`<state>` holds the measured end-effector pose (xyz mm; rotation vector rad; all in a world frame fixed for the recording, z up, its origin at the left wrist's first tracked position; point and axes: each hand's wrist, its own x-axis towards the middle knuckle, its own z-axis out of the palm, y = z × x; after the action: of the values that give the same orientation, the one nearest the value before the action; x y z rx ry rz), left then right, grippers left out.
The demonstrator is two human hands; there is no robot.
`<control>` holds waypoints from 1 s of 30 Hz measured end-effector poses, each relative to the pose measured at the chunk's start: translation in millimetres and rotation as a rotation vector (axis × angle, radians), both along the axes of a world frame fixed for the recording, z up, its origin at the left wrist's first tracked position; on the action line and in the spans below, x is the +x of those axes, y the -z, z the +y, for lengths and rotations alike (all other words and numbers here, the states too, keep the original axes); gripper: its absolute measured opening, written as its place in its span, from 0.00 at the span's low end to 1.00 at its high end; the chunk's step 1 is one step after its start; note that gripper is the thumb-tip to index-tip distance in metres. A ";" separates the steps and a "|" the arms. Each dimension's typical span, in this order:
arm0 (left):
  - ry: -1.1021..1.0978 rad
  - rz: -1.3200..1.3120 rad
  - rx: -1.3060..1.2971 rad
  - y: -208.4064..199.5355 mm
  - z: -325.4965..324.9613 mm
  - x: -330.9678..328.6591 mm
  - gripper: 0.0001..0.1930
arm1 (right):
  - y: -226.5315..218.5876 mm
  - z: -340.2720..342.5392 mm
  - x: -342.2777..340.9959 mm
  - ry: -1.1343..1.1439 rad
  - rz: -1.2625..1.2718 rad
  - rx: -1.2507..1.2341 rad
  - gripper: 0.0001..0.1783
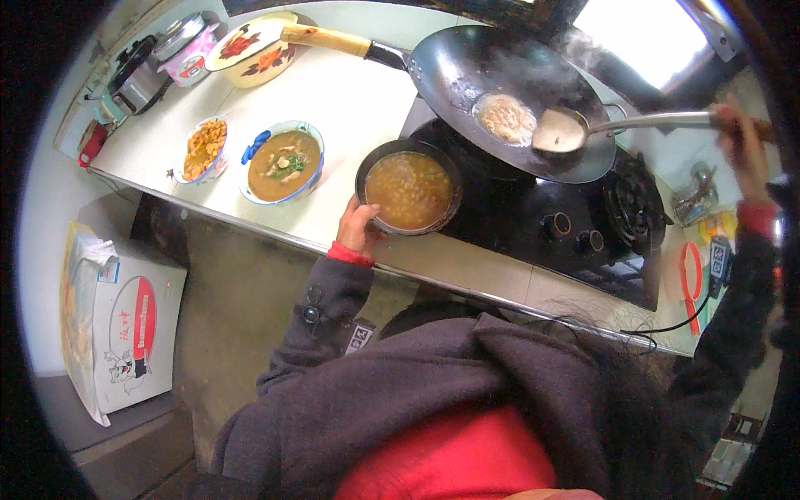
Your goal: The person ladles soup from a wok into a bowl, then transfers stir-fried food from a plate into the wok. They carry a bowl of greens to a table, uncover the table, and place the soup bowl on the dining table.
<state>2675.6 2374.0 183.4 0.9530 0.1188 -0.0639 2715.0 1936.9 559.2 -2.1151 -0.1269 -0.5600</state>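
Observation:
My left hand (358, 228) grips the near left rim of a dark bowl (454, 210) of brownish soup with pale bits in it, at the edge of the stove. At the upper right, my right hand (742, 150), a little blurred, is closed round the handle of a ladle (637, 122). Cloudy liquid fills the ladle's cup, which hangs inside a large wok (454, 62). A small pool of bubbling pale broth lies at the wok's bottom, and steam rises from its far side.
Left of the dark bowl stand a white-and-blue bowl (320, 171) of soup with greens and a bowl of golden food (202, 150). Behind them are a flowered enamel basin (254, 75) and cookers. The wok's wooden handle (325, 37) juts left. Burner grates (631, 198) and a red strainer (691, 271) lie right.

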 end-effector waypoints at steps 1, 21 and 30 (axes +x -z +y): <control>0.001 -0.014 -0.012 0.4 1.2 0.0 0.25 | -3.6 0.0 4.2 0.001 -0.051 -0.053 0.21; 0.041 -0.004 0.013 -33.6 -16.1 -37.8 0.24 | 175.6 8.3 -13.4 -0.126 0.073 0.941 0.16; -0.014 -0.049 -0.045 -27.6 -21.6 -37.2 0.23 | 162.8 19.8 -8.6 -0.131 0.020 1.026 0.16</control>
<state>2638.4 2352.3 211.0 0.9080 0.0786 -0.0302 2706.5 1956.6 396.4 -1.1034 0.0368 -0.3935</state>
